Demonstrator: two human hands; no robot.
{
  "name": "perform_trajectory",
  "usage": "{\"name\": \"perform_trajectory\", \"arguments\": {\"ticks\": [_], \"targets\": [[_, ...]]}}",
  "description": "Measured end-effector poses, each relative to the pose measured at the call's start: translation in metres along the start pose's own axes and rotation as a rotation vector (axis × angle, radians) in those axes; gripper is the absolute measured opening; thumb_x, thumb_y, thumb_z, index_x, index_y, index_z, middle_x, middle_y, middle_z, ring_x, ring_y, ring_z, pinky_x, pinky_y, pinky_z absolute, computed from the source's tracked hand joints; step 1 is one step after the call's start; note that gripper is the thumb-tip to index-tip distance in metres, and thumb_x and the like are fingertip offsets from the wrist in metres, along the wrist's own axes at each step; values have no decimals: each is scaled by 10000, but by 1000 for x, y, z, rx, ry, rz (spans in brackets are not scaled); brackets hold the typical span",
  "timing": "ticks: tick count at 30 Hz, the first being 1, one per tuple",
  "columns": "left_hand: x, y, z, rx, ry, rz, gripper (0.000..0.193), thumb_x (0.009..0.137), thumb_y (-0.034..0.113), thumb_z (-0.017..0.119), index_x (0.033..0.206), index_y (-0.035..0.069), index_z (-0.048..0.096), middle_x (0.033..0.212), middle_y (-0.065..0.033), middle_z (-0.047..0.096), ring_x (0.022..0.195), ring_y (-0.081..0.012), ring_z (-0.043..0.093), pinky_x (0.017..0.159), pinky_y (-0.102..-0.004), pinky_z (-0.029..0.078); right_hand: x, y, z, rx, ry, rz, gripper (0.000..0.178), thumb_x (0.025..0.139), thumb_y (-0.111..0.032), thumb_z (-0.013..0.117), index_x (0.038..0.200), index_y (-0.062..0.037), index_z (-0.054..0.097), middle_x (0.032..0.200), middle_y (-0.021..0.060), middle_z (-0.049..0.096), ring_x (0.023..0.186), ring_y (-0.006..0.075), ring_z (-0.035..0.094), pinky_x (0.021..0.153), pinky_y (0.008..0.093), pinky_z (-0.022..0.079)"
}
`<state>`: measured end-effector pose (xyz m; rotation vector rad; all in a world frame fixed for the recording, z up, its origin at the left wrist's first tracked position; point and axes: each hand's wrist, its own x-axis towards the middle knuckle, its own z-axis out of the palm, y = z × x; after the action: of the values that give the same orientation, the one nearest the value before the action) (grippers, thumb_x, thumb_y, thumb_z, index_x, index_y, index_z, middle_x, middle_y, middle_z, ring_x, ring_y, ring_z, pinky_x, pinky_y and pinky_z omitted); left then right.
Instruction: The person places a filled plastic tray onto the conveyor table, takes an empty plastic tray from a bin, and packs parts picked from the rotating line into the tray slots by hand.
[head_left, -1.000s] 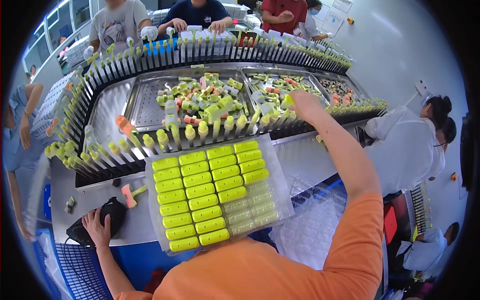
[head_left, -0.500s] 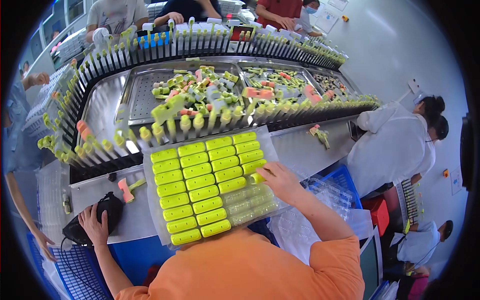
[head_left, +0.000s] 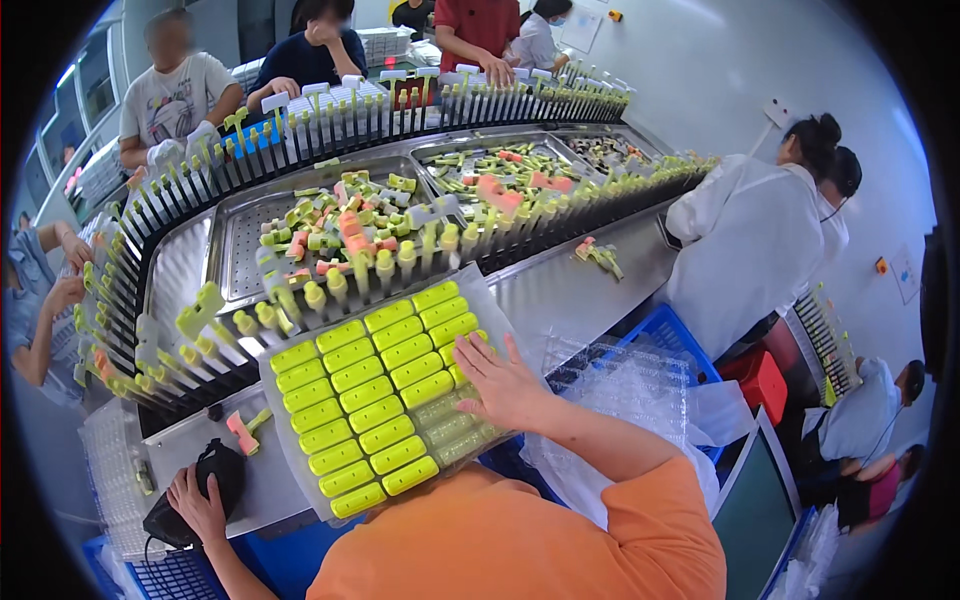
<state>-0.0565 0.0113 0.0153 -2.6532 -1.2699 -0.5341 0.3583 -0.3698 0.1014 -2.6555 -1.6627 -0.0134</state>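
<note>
A clear plastic blister tray (head_left: 452, 432) lies tilted in front of my orange-clad torso, its pockets filled mostly with bright yellow-green oblong pieces (head_left: 372, 391). Several pockets at its lower right hold no piece. My right hand (head_left: 496, 383) rests with outstretched fingers over the tray's right edge, touching the pieces there; what lies beneath the palm is hidden. On the metal bench at left, my left hand (head_left: 197, 507) lies over a soft black pouch-like thing (head_left: 222, 468) with a thin cord, fingers apart. Close by sits a pink and yellow-green plastic part (head_left: 242, 432).
Beyond the tray runs a looped conveyor with black posts (head_left: 405, 262) carrying yellow-green parts. Metal trays (head_left: 232, 268) inside it hold loose coloured parts. Blue crates (head_left: 668, 338) with clear trays stand at right, near a red stool (head_left: 757, 385). Several people work around.
My right hand has gone from pinching a yellow-green piece at the tray's right edge to lying flat over that area. The view has shifted; my left hand stays on the black pouch-like thing.
</note>
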Motion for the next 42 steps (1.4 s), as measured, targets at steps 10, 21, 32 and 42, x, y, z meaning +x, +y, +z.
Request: {"name": "perform_trajectory", "arguments": {"ticks": [10, 21, 32, 42], "targets": [[23, 39, -42, -237, 213, 128, 435, 931, 310, 524, 1270, 38, 537, 1232, -199, 537, 1164, -385, 478, 1018, -473, 330, -22, 32, 0, 499, 198, 205, 723, 986, -455, 420, 1493, 9, 194, 1553, 208, 207, 1437, 337, 220, 1139, 503, 212], [19, 150, -20, -684, 87, 174, 396, 841, 186, 600, 1206, 35, 586, 1191, -176, 553, 1155, -375, 490, 1011, -452, 372, -29, 39, 35, 1330, 52, 570, 686, 1016, -505, 313, 1494, -17, 253, 1549, 125, 275, 1410, 271, 289, 1146, 414, 222], [11, 130, -1, -122, 292, -299, 467, 809, 242, 635, 1261, 146, 568, 1297, -103, 492, 1309, -352, 350, 1093, -647, 73, -39, 42, 41, 1418, 6, 456, 585, 1036, -401, 325, 1481, -23, 297, 1474, 98, 390, 1329, 223, 387, 1103, 336, 284], [-19, 61, 10, 77, 247, -540, 424, 831, 429, 625, 1174, 180, 641, 1335, -102, 482, 1327, -353, 353, 1004, -755, 89, -37, 48, 58, 1370, 9, 388, 575, 1036, -362, 327, 1457, 28, 314, 1486, 148, 369, 1357, 246, 349, 1122, 350, 248]]}}
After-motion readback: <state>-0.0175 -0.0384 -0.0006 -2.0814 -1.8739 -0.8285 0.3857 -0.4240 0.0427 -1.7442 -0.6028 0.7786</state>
